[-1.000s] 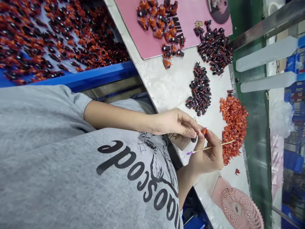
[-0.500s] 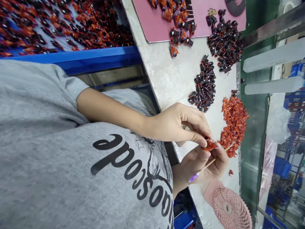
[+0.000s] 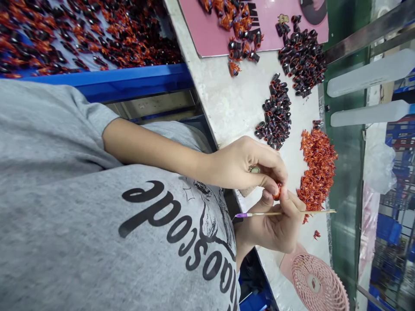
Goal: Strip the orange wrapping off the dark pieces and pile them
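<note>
My left hand (image 3: 243, 166), with a ring on one finger, pinches a small shiny orange piece (image 3: 277, 191) between thumb and fingertips. The piece is mostly covered by the fingers. Against its other side press the thumb and finger of my right hand (image 3: 280, 220). A thin wooden stick with a purple tip (image 3: 259, 214) runs through the fingers of my right hand, its purple end pointing toward my shirt. Just beyond the hands lies a heap of small orange-red pieces (image 3: 319, 166). To their left is a pile of black tubular pieces with orange rims (image 3: 277, 112).
Another black pile (image 3: 303, 60) stands farther left, beside a pink board (image 3: 272, 26) with joined orange-and-black pieces (image 3: 241, 26). A blue tray (image 3: 129, 77) of many such pieces is at my far left. A pink fan (image 3: 319, 280) stands to the right on the white table (image 3: 227, 99).
The stick has swung in my right hand, so its purple tip now lies closer to my shirt. The orange piece has turned and is more covered by my fingers.
</note>
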Tool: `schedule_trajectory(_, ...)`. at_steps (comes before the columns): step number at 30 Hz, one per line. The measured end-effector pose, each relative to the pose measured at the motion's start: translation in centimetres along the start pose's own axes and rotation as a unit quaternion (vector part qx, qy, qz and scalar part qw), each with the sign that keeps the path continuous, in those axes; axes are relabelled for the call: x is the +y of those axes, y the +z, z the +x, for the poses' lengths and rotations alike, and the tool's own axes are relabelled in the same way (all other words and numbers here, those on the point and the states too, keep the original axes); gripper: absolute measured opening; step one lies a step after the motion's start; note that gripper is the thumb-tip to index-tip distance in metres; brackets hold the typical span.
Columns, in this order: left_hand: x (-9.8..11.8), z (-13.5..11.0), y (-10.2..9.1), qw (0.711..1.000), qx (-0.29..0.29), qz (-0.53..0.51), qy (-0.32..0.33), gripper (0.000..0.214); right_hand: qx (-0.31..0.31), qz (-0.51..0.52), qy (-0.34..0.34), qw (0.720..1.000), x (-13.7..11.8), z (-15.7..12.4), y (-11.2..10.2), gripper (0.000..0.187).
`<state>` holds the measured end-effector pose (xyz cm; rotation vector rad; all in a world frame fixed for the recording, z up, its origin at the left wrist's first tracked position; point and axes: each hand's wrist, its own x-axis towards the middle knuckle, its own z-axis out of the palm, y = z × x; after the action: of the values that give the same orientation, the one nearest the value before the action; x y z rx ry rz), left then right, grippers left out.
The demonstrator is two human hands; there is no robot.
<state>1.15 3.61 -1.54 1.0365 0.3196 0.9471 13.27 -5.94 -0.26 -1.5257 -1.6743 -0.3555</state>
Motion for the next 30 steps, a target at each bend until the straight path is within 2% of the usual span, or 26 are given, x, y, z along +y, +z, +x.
schedule_trajectory(3,0.1,0.6,-0.4,0.998,-0.005,0.057,0.024,0.015,0.001,-0.001,0.005,1.0,-0.2,0.2,0.6,0.023)
schedule_trajectory(8,0.1,0.9,-0.2,0.997,0.012,0.066,0.037,0.015,0.027,0.002,-0.014,1.0,0.1,0.9,1.1,0.01)
schedule_trajectory(12,-0.2,1.1,-0.3,0.992,0.002,0.067,0.11,0.015,0.027,-0.021,-0.051,0.998,0.6,1.5,1.1,0.006)
schedule_trajectory(14,-0.5,1.4,-0.4,0.992,-0.006,0.041,0.121,0.011,0.019,-0.026,-0.059,0.998,0.8,1.7,1.0,0.009)
schedule_trajectory(16,-0.8,1.7,-0.4,0.997,-0.006,-0.031,0.071,0.011,0.013,-0.02,-0.057,0.998,1.0,1.8,0.9,0.013)
schedule_trajectory(18,-0.9,1.8,-0.2,0.991,-0.01,-0.13,-0.023,0.02,0.011,-0.001,-0.044,0.999,1.1,1.9,0.8,0.018)
schedule_trajectory(20,-0.9,1.7,0.0,0.97,-0.017,-0.211,-0.117,0.029,0.01,0.018,-0.022,1.0,1.1,1.9,0.6,0.024)
schedule_trajectory(22,-0.7,1.4,0.3,0.949,-0.024,-0.26,-0.177,0.034,0.01,0.03,-0.008,0.999,1.0,1.9,0.4,0.028)
schedule_trajectory(26,-0.4,0.8,0.7,0.929,-0.023,-0.285,-0.234,0.035,0.035,0.038,-0.012,0.999,0.6,2.0,0.1,0.03)
schedule_trajectory(30,-0.3,0.7,1.1,0.932,-0.018,-0.28,-0.232,0.034,0.041,0.017,-0.007,0.999,0.2,2.0,-0.1,0.033)
